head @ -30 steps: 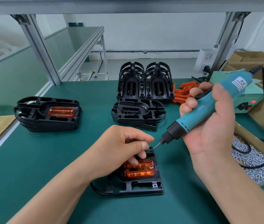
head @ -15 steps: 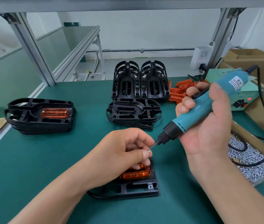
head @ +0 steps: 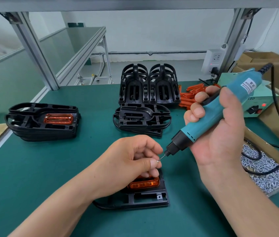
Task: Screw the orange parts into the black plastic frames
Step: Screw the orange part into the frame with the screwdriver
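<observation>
A black plastic frame (head: 145, 199) lies on the green mat near me with an orange part (head: 144, 183) seated in it. My left hand (head: 132, 159) hovers over the frame and pinches a small screw (head: 157, 161) between thumb and forefinger, hiding most of the orange part. My right hand (head: 221, 132) grips a teal electric screwdriver (head: 209, 117) tilted down to the left; its bit tip touches the screw.
A stack of frames topped by an orange part (head: 41, 122) sits at the left. More black frames (head: 145, 103) stand and lie at the middle back, loose orange parts (head: 191, 94) beside them. A cardboard tray of screws (head: 265, 170) and the power box (head: 255, 103) are at the right.
The screwdriver bit and the pinched screw have come together; my left hand shifted slightly over the orange part. The view moved a little.
</observation>
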Available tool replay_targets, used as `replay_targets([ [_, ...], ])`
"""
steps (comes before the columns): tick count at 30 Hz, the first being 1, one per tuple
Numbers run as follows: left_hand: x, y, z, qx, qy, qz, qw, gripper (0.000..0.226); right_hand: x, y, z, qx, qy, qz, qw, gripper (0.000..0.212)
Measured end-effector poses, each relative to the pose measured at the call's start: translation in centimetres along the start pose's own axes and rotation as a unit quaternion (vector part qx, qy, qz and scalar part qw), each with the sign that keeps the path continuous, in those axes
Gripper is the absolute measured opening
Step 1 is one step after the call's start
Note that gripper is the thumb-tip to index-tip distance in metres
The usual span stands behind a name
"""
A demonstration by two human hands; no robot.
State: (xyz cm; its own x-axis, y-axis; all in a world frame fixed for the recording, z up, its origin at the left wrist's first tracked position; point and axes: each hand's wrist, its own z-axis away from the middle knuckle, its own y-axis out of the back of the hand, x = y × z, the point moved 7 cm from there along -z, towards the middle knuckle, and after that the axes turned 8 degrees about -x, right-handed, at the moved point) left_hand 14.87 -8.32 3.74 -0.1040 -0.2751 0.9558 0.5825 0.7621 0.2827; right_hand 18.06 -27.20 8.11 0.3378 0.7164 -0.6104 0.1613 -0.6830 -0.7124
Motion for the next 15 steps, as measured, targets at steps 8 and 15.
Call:
replay_targets([
  [8, -0.36, 0.04, -0.01, 0.016, 0.014, -0.041, 0.999, 0.025, 0.6, -0.28, 0.2, -0.018, 0.006, 0.046, 0.999, 0.011],
  [15, -0.53, 0.06, -0.01, 0.018, 0.022, -0.072, 0.997, 0.027, 0.95, 0.1, 0.18, -0.017, -0.008, 0.031, 0.999, 0.013],
])
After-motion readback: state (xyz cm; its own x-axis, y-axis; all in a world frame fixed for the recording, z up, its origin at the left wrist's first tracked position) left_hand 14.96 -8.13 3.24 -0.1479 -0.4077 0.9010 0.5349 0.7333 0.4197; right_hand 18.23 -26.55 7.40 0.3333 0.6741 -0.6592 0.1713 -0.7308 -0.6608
